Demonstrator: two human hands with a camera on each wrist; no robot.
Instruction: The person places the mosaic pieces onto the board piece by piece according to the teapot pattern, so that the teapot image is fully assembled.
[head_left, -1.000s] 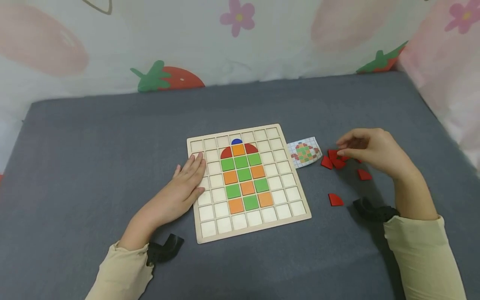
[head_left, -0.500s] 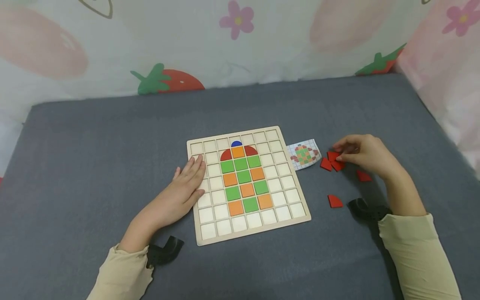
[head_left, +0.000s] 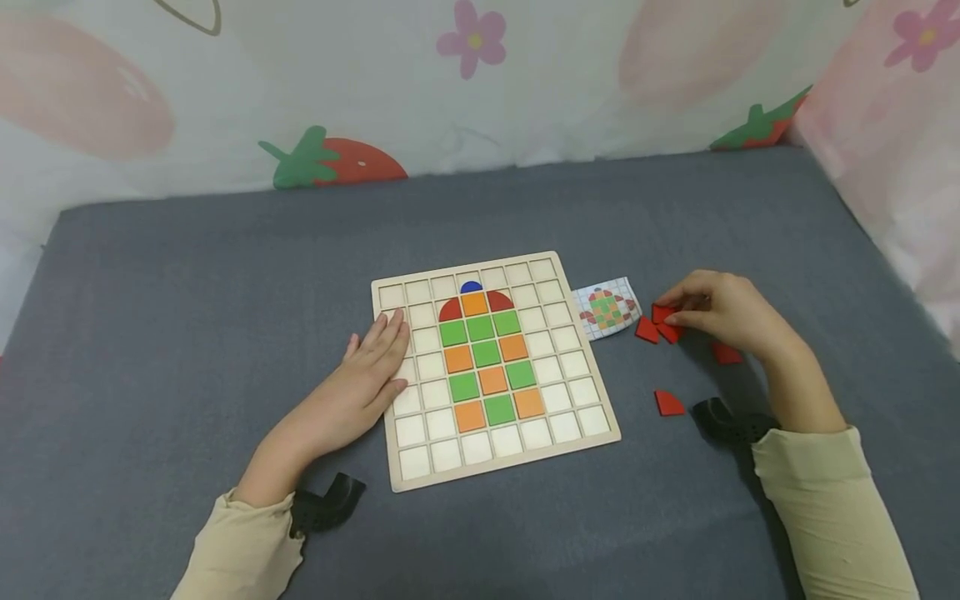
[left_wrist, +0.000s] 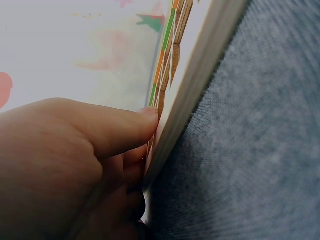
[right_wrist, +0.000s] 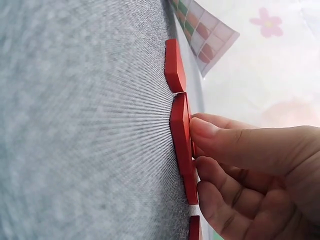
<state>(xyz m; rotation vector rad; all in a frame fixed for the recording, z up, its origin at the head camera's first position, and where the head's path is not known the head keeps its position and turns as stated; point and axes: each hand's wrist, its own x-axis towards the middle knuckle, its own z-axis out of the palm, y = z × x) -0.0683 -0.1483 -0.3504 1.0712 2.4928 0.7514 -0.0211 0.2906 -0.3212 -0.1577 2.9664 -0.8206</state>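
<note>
My left hand [head_left: 369,367] lies flat on the left edge of a wooden grid board [head_left: 553,367], fingers straight. Green and orange square tiles, two red quarter-circle tiles and a blue half-circle tile [head_left: 472,287] fill its middle cells. To the right of the board, my right hand [head_left: 723,310] pinches at a red tile [head_left: 663,314] between thumb and fingertips, low over the table. Other red tiles lie right against it. The right wrist view shows the thumb [right_wrist: 205,129] on the red tile's face, with the other fingers curled behind.
A small printed pattern card [head_left: 608,308] sticks out by the board's right edge. Two separate red tiles, one below the right hand [head_left: 726,353] and one nearer me [head_left: 668,403], lie on the grey cloth [head_left: 225,283]. A printed curtain [head_left: 555,83] hangs behind.
My right hand has come down and left onto the cluster of red tiles, and these have slid slightly left toward the card. The left hand stays on the board.
</note>
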